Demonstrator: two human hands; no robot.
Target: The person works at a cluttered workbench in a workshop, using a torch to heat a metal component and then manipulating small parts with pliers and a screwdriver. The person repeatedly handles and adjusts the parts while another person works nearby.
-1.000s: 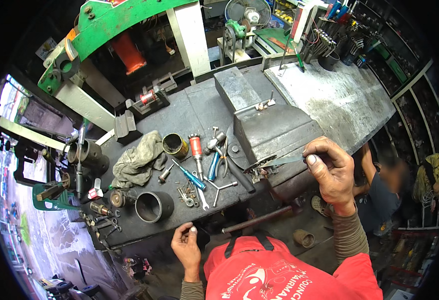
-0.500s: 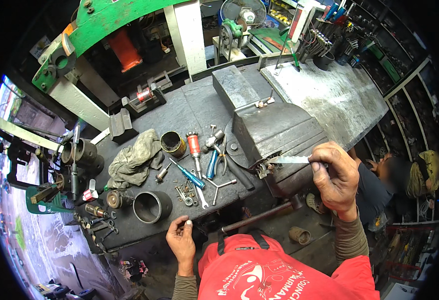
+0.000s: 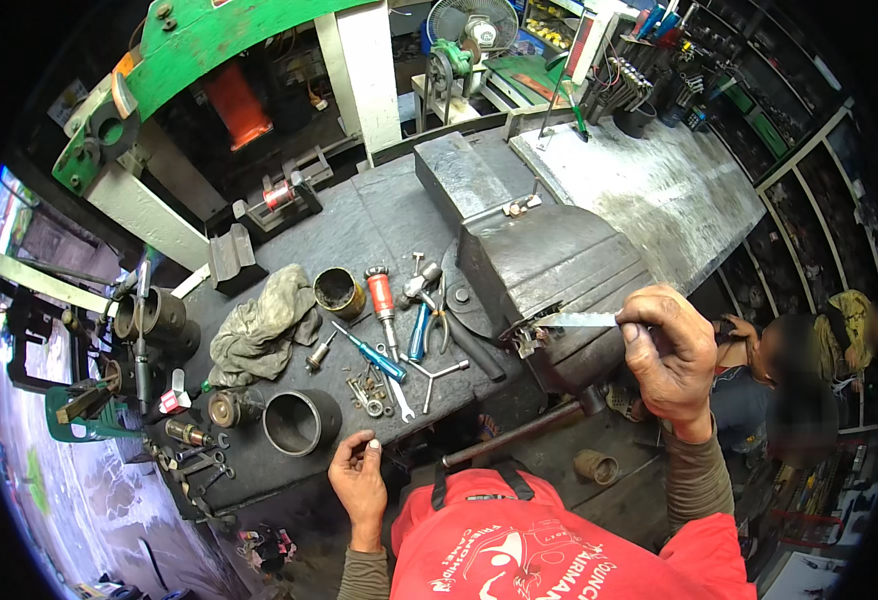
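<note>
My right hand (image 3: 669,355) pinches a thin, notched metal strip (image 3: 579,320) that reaches into a small metal assembly (image 3: 526,338) at the near left end of the large vise (image 3: 544,250). My left hand (image 3: 359,480) is at the bench's front edge, fingers curled toward the thumb; what they hold, if anything, I cannot make out. Near it stands an empty dark cylinder (image 3: 297,423). A wrench (image 3: 399,398), a blue screwdriver (image 3: 364,350), a T-handled socket tool (image 3: 434,375), a red-handled tool (image 3: 380,290), pliers (image 3: 437,325) and small fasteners (image 3: 359,385) lie between cylinder and vise.
A rag (image 3: 264,330) and cans lie on the dark bench (image 3: 379,200). A vise handle (image 3: 499,438) crosses its front. A pale metal plate (image 3: 649,190) extends right. A green press frame (image 3: 189,45) stands behind. Other people (image 3: 759,400) are low at right beside shelving.
My right hand has shifted slightly right, keeping the strip at the vise. My left hand has moved slightly left. The people at right have moved. The whole view has shifted a little.
</note>
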